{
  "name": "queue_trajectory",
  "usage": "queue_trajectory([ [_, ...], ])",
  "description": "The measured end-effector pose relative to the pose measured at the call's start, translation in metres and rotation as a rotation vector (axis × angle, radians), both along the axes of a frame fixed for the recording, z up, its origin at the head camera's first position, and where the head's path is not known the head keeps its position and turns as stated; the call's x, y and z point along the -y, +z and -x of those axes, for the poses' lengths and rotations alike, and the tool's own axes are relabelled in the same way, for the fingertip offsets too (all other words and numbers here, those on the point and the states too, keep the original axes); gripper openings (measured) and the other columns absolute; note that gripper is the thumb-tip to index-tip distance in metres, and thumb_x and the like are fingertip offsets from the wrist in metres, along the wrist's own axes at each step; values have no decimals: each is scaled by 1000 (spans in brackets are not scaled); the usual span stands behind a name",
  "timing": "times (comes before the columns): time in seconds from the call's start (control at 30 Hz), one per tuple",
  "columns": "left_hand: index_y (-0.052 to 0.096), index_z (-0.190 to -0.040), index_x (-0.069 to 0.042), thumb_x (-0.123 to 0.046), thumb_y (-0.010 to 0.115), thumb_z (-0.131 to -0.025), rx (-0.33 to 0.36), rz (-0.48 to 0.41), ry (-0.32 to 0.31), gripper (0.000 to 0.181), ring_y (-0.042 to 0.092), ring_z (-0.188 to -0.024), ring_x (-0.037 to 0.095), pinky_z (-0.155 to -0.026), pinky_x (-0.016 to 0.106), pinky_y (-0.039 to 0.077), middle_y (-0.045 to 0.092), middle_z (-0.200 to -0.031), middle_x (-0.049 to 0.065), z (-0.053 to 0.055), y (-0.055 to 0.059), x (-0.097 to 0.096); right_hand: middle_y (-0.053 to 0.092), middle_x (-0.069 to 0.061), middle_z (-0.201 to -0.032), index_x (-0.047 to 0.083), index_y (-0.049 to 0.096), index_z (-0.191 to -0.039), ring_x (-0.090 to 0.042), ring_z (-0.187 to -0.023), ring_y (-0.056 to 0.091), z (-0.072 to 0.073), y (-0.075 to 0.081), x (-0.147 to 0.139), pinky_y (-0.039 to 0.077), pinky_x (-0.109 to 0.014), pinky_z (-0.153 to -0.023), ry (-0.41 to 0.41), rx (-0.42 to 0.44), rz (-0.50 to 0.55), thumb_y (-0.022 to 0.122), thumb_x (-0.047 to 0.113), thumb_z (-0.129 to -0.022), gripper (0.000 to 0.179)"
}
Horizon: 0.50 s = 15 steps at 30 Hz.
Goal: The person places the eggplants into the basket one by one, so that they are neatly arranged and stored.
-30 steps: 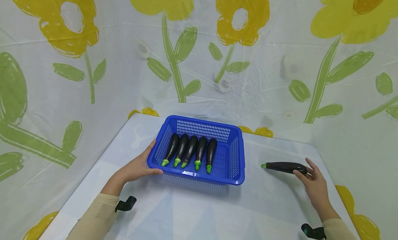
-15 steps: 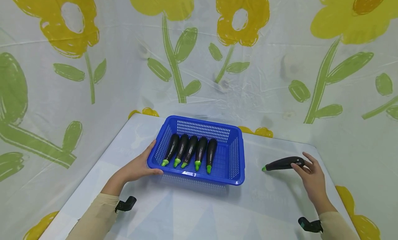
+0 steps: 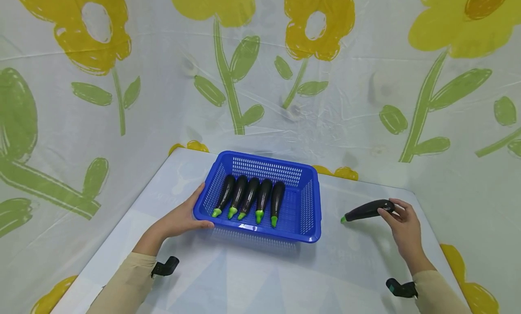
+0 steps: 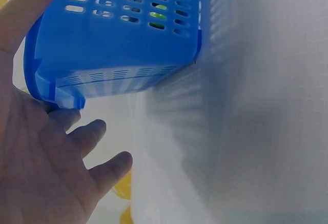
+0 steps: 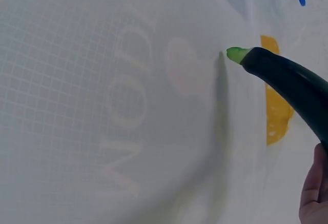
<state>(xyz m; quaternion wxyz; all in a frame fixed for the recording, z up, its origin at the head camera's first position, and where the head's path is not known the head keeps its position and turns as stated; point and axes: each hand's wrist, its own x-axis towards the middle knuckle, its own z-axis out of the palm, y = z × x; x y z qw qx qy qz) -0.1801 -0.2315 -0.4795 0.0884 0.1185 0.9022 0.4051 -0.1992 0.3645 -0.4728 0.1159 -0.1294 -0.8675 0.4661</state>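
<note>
A blue perforated plastic basket (image 3: 303, 210) stands on the table with several dark eggplants (image 3: 248, 198) lying side by side in it, their green stem ends toward the front. My left hand (image 3: 179, 219) holds the basket's left front corner, thumb along the front rim and fingers at the left side. In the left wrist view some fingers (image 4: 110, 172) reach past the basket wall. On the right, my right hand (image 3: 407, 232) pinches another eggplant (image 3: 366, 210) by its thick end. This one slants, green tip down and leftward; whether the tip touches the table cannot be told.
A white table (image 3: 252, 278) with pale printing carries the basket. Its back edge meets a hanging cloth (image 3: 350, 106) printed with yellow flowers. Dark devices are strapped at the left wrist (image 3: 164, 266) and right wrist (image 3: 400, 287).
My right hand has lifted the eggplant's thick end and moved left and slightly away from me, so the eggplant now tilts. My left hand and the basket have stayed put.
</note>
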Motion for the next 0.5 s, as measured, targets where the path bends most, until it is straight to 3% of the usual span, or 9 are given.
queue_trajectory([
  [0.17,-9,-149,-31,-55,74,-69,-4,1,-1,117,21,-137,40,-99,64,28,6,-156,8,-1,1,0,47,-13,-133,26,41,-138,-6,-104,53,5,0,5,47,-14,-84,5,-29,17,65,39,-85,60],
  [0.3,-9,-148,-31,-55,74,-69,1,7,2,118,20,-137,40,-99,65,28,6,-156,8,-1,2,0,49,-11,-125,22,44,-137,2,-96,53,8,-1,9,47,-9,-76,32,-88,95,67,30,-85,57],
  [0.5,-9,-149,-29,-57,73,-68,3,21,6,118,20,-137,40,-99,65,28,5,-156,8,-1,1,0,45,-9,-124,20,46,-135,-3,-95,54,11,0,16,49,-12,-73,67,-124,225,69,22,-83,57],
])
